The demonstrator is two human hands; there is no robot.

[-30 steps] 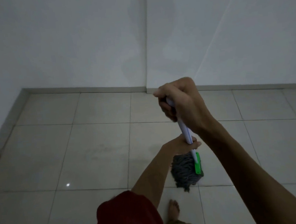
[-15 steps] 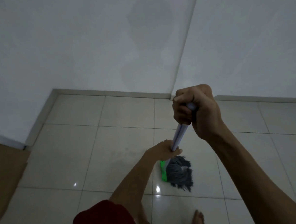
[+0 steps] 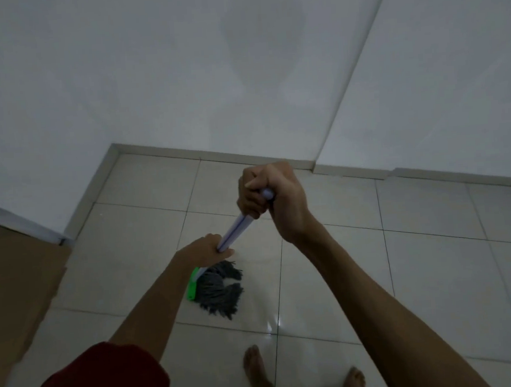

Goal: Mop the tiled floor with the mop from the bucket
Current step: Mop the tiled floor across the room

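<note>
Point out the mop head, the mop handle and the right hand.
mop head (image 3: 220,292), head view, grey strands
mop handle (image 3: 235,228), head view, shaft between hands
right hand (image 3: 271,198), head view, back of hand

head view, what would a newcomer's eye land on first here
Both hands grip a pale mop handle at centre frame: the right hand at its top, the left hand lower down. Below them the grey string mop head with its bright green clamp lies on the glossy beige tiled floor, near a white wall corner.
</note>
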